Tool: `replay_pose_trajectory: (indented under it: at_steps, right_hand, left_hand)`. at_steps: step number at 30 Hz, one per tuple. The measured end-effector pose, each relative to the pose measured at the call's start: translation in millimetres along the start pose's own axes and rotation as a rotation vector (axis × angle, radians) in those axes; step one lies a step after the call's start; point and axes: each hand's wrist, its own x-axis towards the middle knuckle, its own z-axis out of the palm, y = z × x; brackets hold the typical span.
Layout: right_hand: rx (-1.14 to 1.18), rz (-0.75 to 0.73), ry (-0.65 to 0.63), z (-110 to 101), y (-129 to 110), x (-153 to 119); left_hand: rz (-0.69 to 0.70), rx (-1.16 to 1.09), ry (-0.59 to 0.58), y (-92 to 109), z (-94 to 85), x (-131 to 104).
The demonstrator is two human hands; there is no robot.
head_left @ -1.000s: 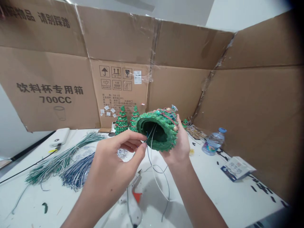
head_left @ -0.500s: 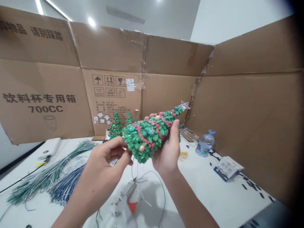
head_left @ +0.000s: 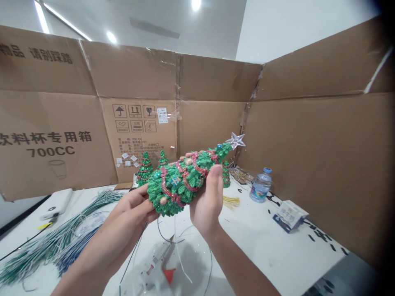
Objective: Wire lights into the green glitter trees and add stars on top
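Note:
A small green Christmas tree figurine, with pink garlands and bauble shapes, lies tilted in mid-air above the table. Its clear star points up to the right. My right hand is wrapped round the tree's middle, thumb on the near side, fingertips showing over the top. At the wide base, my left hand grips the lower edge; its fingertips are partly hidden beneath. Thin wires hang below the base. Under the tree, a white hot glue gun with a red trigger rests on the table.
Behind stand several smaller trees before a cardboard wall. Green wires and blue wires lie at left. On the right are a water bottle, a small packet and scattered black pieces.
The tree and both hands have shifted slightly left in view as the camera turned. My left fingers now lie closer against the base, and the tree has rolled a little.

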Motion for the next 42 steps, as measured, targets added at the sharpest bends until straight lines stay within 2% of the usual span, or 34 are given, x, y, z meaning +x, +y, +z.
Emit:
replay_pose_trajectory:
  at_steps: [3,7,11,16,21,26,35,42]
  right_hand:
    - [-0.022,-0.079,0.107,1.6,-0.5,-2.1]
    - [-0.053,-0.101,0.063,5.2,-3.9,-2.4]
    - [-0.127,-0.131,0.016,8.2,-6.4,-2.3]
    - [-0.065,-0.040,-0.057,14.0,-10.9,-4.6]
    - [0.051,0.051,-0.183,21.2,-21.5,-5.2]
    - [0.175,0.147,-0.235,23.0,-29.0,-5.6]
    - [0.210,0.261,-0.231,25.3,-38.6,-11.1]
    - [0.172,0.269,-0.255,31.2,-44.6,-17.4]
  left_hand:
    - [-0.016,-0.083,0.025,-2.1,1.3,2.5]
    - [-0.005,-0.178,0.122,-3.3,1.9,4.9]
    - [0.001,-0.242,0.114,-0.9,10.1,2.2]
    - [0.017,-0.365,0.078,5.7,26.2,-2.6]
    - [0.060,-0.399,0.156,7.0,27.8,-3.8]
    - [0.072,-0.461,0.242,3.3,25.5,-1.4]
    - [0.142,-0.491,0.238,1.4,31.0,-1.3]
    - [0.164,-0.520,0.211,3.9,33.5,-5.0]
